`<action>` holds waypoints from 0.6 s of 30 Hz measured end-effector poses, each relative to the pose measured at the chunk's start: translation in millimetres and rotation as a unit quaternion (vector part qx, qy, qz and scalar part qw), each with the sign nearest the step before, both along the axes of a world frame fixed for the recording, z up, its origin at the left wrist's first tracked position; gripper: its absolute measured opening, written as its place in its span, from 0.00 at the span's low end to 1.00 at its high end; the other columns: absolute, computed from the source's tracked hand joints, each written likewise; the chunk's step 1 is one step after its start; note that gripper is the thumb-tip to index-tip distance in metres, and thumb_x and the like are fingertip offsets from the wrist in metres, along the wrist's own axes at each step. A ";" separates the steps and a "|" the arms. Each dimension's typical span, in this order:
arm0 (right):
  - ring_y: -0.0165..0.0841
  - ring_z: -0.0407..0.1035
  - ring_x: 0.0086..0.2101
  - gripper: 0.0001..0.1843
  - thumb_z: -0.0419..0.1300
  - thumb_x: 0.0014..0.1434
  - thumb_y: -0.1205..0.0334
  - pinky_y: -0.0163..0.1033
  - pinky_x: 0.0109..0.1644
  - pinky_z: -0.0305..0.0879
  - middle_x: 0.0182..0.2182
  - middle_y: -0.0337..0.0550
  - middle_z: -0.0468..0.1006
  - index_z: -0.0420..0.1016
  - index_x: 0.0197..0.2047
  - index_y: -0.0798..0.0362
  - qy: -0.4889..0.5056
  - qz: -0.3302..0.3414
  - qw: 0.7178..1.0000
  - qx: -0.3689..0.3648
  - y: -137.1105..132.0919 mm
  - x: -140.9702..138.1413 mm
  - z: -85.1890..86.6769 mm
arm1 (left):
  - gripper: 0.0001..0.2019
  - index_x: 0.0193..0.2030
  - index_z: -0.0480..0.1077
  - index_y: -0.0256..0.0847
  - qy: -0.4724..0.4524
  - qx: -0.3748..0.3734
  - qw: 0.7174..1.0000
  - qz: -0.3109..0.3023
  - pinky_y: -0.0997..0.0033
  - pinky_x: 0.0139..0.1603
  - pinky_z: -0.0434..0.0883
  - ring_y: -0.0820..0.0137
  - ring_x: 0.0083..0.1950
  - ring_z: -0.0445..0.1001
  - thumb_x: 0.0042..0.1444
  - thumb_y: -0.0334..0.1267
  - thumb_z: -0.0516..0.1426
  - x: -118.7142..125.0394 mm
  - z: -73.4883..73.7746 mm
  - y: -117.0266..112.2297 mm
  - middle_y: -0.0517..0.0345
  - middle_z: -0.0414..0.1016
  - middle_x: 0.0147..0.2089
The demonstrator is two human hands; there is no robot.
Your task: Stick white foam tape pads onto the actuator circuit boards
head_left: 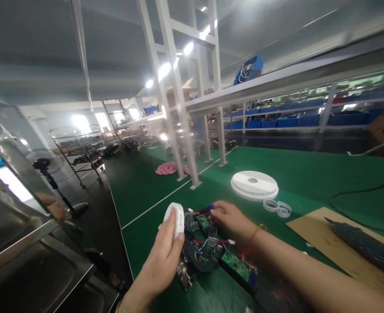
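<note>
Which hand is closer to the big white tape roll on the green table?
Right. The right hand lies just below the big white tape roll, fingers on the wired circuit boards. The left hand is farther to its lower left, holding a white oval part.

The worktop (309, 174) is matt green. The tape roll (178, 218) looks smooth white plastic. The cardboard sheet (312, 230) is dull brown.

Rounded white plastic roll (178, 218) is standing upright, gripped, just left of the black wired circuit-board assembly (208, 250) lying on the green mat.
</note>
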State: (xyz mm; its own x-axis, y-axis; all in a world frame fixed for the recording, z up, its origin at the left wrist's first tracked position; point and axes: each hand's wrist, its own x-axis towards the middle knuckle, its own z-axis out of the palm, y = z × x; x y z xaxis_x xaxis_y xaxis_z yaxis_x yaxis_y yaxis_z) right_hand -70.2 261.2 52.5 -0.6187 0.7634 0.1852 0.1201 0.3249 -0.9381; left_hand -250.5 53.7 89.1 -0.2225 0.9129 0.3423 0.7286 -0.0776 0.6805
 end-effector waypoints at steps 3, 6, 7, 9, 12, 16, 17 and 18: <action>0.33 0.71 0.31 0.13 0.59 0.60 0.52 0.38 0.35 0.65 0.28 0.38 0.76 0.71 0.40 0.53 -0.003 -0.001 0.999 0.034 -1.9 0.8 0.7 | 0.33 0.75 0.34 0.33 0.156 -0.077 0.985 0.008 0.48 0.75 0.48 0.58 0.76 0.44 0.68 0.47 0.36 1.7 20.7 30.8 0.41 0.41 0.76; 0.33 0.71 0.32 0.08 0.60 0.61 0.58 0.39 0.39 0.67 0.30 0.38 0.76 0.72 0.40 0.54 -0.012 -0.006 0.998 0.068 -4.5 1.5 5.4 | 0.33 0.74 0.36 0.28 0.238 -0.112 0.964 -0.017 0.45 0.73 0.50 0.54 0.74 0.50 0.67 0.42 0.38 3.4 35.3 72.6 0.36 0.48 0.74; 0.33 0.71 0.32 0.07 0.60 0.61 0.60 0.40 0.40 0.67 0.31 0.38 0.76 0.73 0.39 0.55 -0.016 -0.011 0.997 0.078 -5.2 1.5 7.2 | 0.33 0.74 0.38 0.28 0.249 -0.120 0.960 -0.028 0.44 0.72 0.52 0.52 0.73 0.53 0.66 0.41 0.40 4.1 37.7 86.0 0.35 0.51 0.73; 0.33 0.71 0.33 0.05 0.61 0.62 0.62 0.40 0.41 0.67 0.31 0.38 0.77 0.74 0.39 0.55 -0.023 -0.027 0.995 0.097 -6.4 1.4 10.3 | 0.32 0.74 0.41 0.28 0.278 -0.143 0.949 -0.046 0.41 0.69 0.55 0.49 0.69 0.59 0.65 0.39 0.42 6.0 39.2 108.2 0.33 0.57 0.70; 0.32 0.70 0.31 0.03 0.62 0.61 0.64 0.39 0.39 0.66 0.30 0.37 0.76 0.75 0.38 0.55 -0.035 -0.054 0.991 0.118 -8.3 1.5 12.9 | 0.31 0.73 0.44 0.31 0.309 -0.177 0.932 -0.067 0.41 0.67 0.58 0.50 0.67 0.62 0.66 0.38 0.47 9.0 37.1 127.1 0.35 0.62 0.67; 0.32 0.70 0.31 0.03 0.62 0.62 0.64 0.39 0.39 0.66 0.30 0.37 0.76 0.76 0.37 0.55 -0.049 -0.079 0.986 0.136 -11.3 2.1 14.3 | 0.29 0.72 0.47 0.38 0.326 -0.200 0.920 -0.082 0.41 0.67 0.60 0.54 0.67 0.63 0.68 0.42 0.50 11.0 34.0 134.8 0.40 0.64 0.66; 0.32 0.70 0.32 0.03 0.62 0.62 0.64 0.39 0.39 0.66 0.30 0.37 0.77 0.76 0.37 0.55 -0.053 -0.081 0.986 0.139 -12.0 2.2 14.7 | 0.28 0.72 0.48 0.39 0.327 -0.204 0.919 -0.086 0.41 0.67 0.60 0.54 0.66 0.64 0.68 0.42 0.50 11.0 33.4 135.7 0.41 0.64 0.65; 0.32 0.70 0.31 0.03 0.62 0.62 0.65 0.39 0.39 0.66 0.30 0.37 0.77 0.76 0.37 0.55 -0.057 -0.082 0.985 0.141 -12.7 2.1 15.1 | 0.28 0.71 0.49 0.39 0.328 -0.206 0.918 -0.088 0.41 0.67 0.60 0.54 0.66 0.64 0.68 0.43 0.50 10.8 32.8 136.6 0.41 0.64 0.66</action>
State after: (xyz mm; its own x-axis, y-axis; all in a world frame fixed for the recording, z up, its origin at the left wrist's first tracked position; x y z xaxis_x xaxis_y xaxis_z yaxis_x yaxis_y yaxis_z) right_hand -68.1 248.5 67.6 -0.5213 0.7826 0.3402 0.2926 0.5384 -0.7903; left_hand -239.7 190.3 121.8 0.0720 0.9969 -0.0329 0.9928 -0.0685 0.0987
